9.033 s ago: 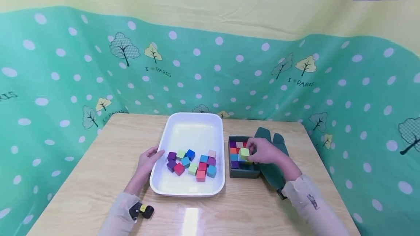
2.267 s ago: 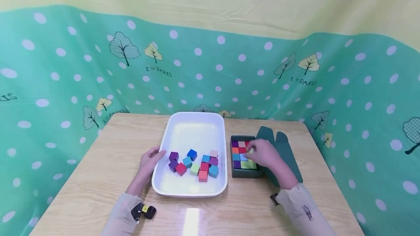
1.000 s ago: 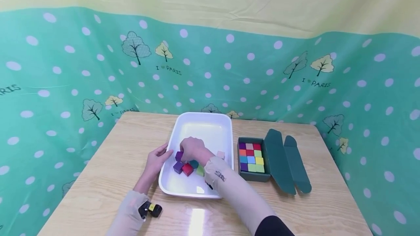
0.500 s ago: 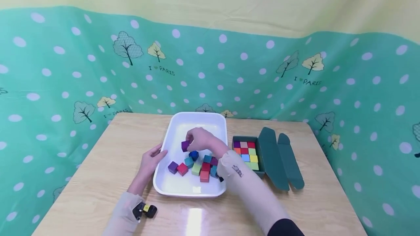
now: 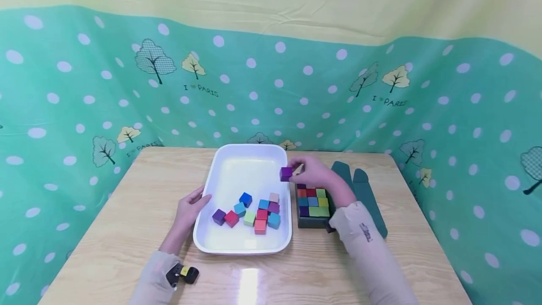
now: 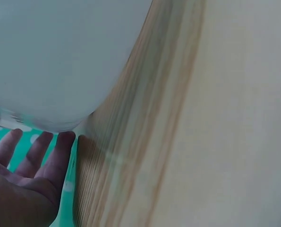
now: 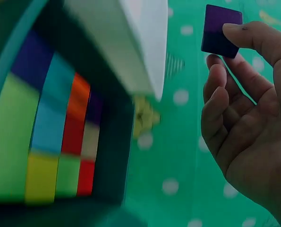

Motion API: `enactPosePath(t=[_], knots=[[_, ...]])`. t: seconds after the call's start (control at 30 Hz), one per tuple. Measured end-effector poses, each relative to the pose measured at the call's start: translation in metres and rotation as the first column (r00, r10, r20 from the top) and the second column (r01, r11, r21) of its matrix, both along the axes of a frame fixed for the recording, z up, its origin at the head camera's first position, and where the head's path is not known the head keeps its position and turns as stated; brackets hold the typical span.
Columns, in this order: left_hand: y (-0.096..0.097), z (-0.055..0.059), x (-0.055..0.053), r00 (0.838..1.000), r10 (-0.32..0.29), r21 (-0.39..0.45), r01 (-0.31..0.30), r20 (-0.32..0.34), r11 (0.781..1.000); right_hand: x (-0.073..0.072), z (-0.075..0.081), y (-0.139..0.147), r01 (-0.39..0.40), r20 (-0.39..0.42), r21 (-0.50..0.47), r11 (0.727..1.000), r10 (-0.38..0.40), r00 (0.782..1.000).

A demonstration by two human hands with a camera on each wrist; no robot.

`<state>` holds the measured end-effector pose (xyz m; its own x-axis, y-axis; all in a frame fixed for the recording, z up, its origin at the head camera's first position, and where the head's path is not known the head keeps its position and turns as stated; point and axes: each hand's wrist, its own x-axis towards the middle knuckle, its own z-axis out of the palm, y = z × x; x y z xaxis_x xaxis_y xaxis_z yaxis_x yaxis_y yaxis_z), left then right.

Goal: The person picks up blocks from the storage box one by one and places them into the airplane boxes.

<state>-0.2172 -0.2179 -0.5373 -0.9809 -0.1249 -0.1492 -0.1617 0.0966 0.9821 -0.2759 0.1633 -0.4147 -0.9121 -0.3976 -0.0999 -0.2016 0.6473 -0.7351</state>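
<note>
My right hand [image 5: 312, 172] pinches a purple cube [image 5: 285, 174] between thumb and fingertips, above the right rim of the white tray [image 5: 241, 244]. The right wrist view shows the purple cube [image 7: 220, 31] held up at the fingertips. Just under this hand stands the dark green box [image 5: 315, 222], with rows of coloured cubes fitted in its lower part; its far end is partly hidden. My left hand [image 5: 189, 210] holds the tray's left side, thumb over the rim and fingers along the outside. Several loose cubes, among them a blue cube [image 5: 245, 199], lie in the tray.
The box's opened lid [image 5: 368, 201] lies flat to its right, partly behind my right forearm. Wooden table [image 5: 139, 229] stretches around the tray and box. A patterned cloth [image 5: 271, 84] hangs along the back and sides.
My right hand has picked the purple cube out of the tray's left part and carried it right to the tray's right rim. Earlier, light green cubes went into the box. The left hand stayed.
</note>
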Motion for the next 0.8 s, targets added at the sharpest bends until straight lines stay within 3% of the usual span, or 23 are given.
enactPosePath(t=[0.3,0.6,0.8], knots=[[-0.001,0.001,0.001,1.000,0.014,0.008,-0.014,0.000,1.000,-0.004,-0.009,0.036,0.072,-0.050,0.038,0.997,-0.070,0.996],[0.001,-0.006,0.000,0.999,0.036,0.019,-0.036,0.017,0.999,-0.010,-0.025,0.048,0.113,0.002,0.065,0.991,-0.114,0.994],[0.001,-0.002,0.000,0.999,0.039,0.017,-0.039,0.017,0.999,-0.016,-0.044,0.051,0.150,0.054,0.038,0.988,-0.152,0.987]])
